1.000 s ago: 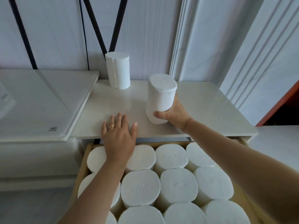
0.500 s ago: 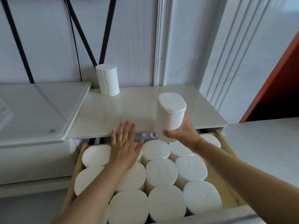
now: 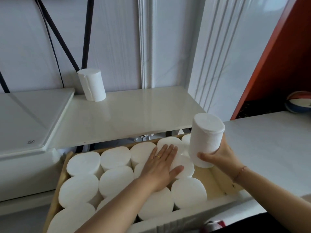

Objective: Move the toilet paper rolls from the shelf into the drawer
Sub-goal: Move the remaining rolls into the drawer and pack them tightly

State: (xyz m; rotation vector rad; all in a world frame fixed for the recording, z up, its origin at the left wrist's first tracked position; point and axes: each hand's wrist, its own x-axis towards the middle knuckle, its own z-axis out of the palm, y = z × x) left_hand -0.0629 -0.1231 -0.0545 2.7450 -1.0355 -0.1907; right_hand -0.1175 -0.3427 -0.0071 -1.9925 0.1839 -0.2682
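Where the held roll [image 3: 206, 140] sits: gripped upright by right hand [image 3: 222, 155], above drawer [image 3: 215, 179], bare right side.
Left hand [image 3: 161, 165]: flat, fingers straight, on packed rolls [image 3: 116, 182].
Placement: lower it straight down.
Shelf [image 3: 134, 115]: last roll [image 3: 91, 86] stands.

You have one view only, from the wide-angle camera on your head, which faces forward and tilts down. It sits close above the open drawer [image 3: 212, 179], which fills the lower half of the frame almost from overhead, while the shelf [image 3: 134, 115] crosses the middle a little farther off and the panelled wall [image 3: 117, 39] behind it closes the top. Straight lines bow toward the frame's edges.
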